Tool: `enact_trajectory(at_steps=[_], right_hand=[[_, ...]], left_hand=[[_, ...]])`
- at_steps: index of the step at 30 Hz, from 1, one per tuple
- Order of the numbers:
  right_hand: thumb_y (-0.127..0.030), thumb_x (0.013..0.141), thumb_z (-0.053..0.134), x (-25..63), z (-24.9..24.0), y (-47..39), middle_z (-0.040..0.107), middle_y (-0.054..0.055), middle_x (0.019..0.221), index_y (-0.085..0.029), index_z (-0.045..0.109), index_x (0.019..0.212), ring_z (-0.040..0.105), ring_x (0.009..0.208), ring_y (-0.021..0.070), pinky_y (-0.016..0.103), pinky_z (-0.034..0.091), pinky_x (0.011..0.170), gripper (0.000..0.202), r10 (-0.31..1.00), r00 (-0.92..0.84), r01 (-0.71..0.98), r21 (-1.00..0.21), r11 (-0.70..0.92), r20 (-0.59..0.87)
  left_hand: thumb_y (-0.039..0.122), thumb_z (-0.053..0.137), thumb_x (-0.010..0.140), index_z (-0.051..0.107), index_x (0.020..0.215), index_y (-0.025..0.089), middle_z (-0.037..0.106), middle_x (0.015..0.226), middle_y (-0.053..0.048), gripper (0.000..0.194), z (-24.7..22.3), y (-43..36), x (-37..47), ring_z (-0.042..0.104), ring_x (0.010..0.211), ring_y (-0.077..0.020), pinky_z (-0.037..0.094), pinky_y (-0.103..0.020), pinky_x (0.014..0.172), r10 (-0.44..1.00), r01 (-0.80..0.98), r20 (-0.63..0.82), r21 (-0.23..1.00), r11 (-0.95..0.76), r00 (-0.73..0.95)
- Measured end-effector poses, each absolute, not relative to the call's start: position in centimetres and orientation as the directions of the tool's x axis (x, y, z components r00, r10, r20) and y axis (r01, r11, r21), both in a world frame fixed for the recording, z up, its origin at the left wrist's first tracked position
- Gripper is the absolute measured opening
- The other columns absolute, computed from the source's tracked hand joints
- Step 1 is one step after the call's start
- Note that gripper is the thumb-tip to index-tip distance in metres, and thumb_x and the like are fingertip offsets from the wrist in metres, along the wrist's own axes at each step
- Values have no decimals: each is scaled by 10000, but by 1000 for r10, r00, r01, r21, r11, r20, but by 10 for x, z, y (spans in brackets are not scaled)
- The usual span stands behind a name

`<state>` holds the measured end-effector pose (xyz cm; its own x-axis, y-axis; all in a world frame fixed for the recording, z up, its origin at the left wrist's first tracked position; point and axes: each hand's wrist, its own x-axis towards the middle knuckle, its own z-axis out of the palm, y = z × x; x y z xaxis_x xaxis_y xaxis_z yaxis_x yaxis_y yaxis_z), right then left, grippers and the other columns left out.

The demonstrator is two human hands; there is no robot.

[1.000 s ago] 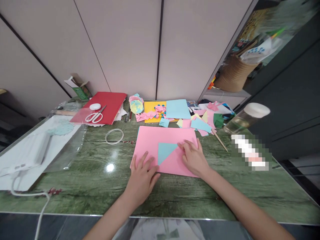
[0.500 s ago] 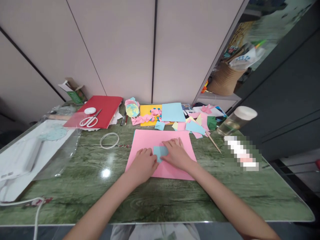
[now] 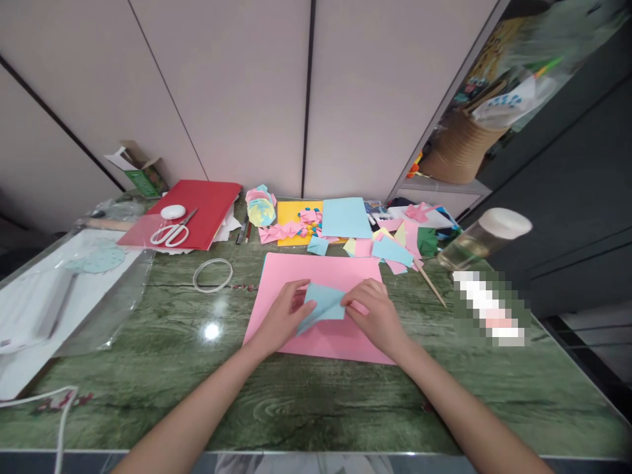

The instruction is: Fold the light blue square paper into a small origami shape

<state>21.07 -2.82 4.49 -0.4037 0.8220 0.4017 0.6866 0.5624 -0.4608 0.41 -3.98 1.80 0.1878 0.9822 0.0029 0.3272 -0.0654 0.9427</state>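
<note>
A light blue piece of paper (image 3: 326, 303), creased along a diagonal, is held just over a pink sheet of paper (image 3: 326, 343). My left hand (image 3: 285, 315) grips its left side, the thumb on top and the fingers behind. At its right corner, my right hand (image 3: 376, 313) pinches the paper between thumb and fingers. A small blue folded paper (image 3: 317, 245) lies just beyond the pink sheet's far edge. Behind that, a larger blue sheet (image 3: 347, 218) rests partly over a yellow sheet (image 3: 289, 224) bearing pink folded pieces.
White-handled scissors (image 3: 170, 234) lie on a red folder (image 3: 207, 204) at the back left. A coiled white cable (image 3: 212, 275) is left of the pink sheet. Paper scraps (image 3: 392, 251), a wooden stick (image 3: 430, 284) and a clear bottle (image 3: 481, 238) stand or lie to the right.
The blue paper, earlier folded smaller and pressed flat on the pink sheet, is now opened wider and lifted. My right hand has shifted right to its corner; my left thumb now lies on it.
</note>
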Motion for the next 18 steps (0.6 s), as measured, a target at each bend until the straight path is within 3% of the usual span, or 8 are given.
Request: enact_trajectory(at_steps=[2,4,7,9,18], right_hand=[[-163,795,485,217,44,-30,589,13,735,-212,576,732,501,787,163,338,380,762,120,799,-384,632,-499,593,463],[-148,789,486,222,40,-30,586,19,744,-216,577,753,509,775,166,352,396,749,120,771,-382,568,-529,631,509],[-115,759,516,226,35,-28,577,22,757,-224,579,782,518,775,169,367,409,743,129,727,-406,473,-554,685,554],[-97,746,526,227,34,-27,576,22,770,-229,579,794,522,783,168,374,410,753,150,706,-431,441,-551,709,563],[-90,741,545,230,36,-26,620,6,772,-244,588,805,492,778,160,371,380,781,173,643,-513,530,-379,759,569]], left_hand=[[358,565,741,296,1268,213,377,1305,-129,610,17,-41,7,499,1067,-200,440,-357,860,985,236,-65,971,25,162],[324,611,707,251,1297,221,427,1269,-138,699,19,-42,9,544,996,-200,459,-359,817,961,107,-158,985,137,226],[291,610,715,425,1192,160,559,1123,-125,528,24,-45,13,557,965,-210,449,-347,817,884,-92,-228,953,288,408],[278,622,705,523,1075,135,595,1060,-114,408,26,-47,14,562,938,-218,442,-345,810,868,-170,-230,928,331,440],[254,653,678,589,973,163,636,949,-61,316,30,-43,0,564,845,-176,438,-290,743,911,-275,-311,882,382,270]])
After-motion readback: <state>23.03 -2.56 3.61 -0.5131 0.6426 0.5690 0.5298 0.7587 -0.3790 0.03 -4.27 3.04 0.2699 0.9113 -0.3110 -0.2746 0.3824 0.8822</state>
